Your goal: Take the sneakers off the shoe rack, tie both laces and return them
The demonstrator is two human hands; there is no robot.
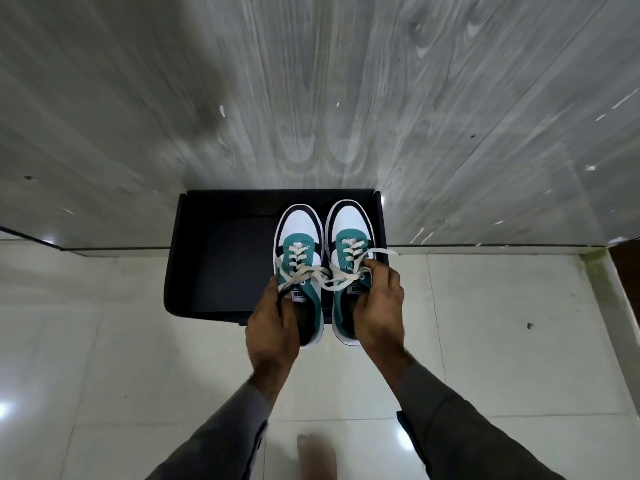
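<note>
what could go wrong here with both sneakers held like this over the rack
1. The laces look loose and cross between the two sneakers, so pulling the pair apart may snag them.
2. The left hand and right hand each grip one sneaker near the collar; the left sneaker or right sneaker could tip toe-down onto the black rack.

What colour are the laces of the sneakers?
The laces are cream, off-white; the head view shows them best.

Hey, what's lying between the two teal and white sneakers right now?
In the head view, loose cream laces cross the narrow gap between the left teal and white sneaker and the right teal and white sneaker; nothing else sits there.
</note>
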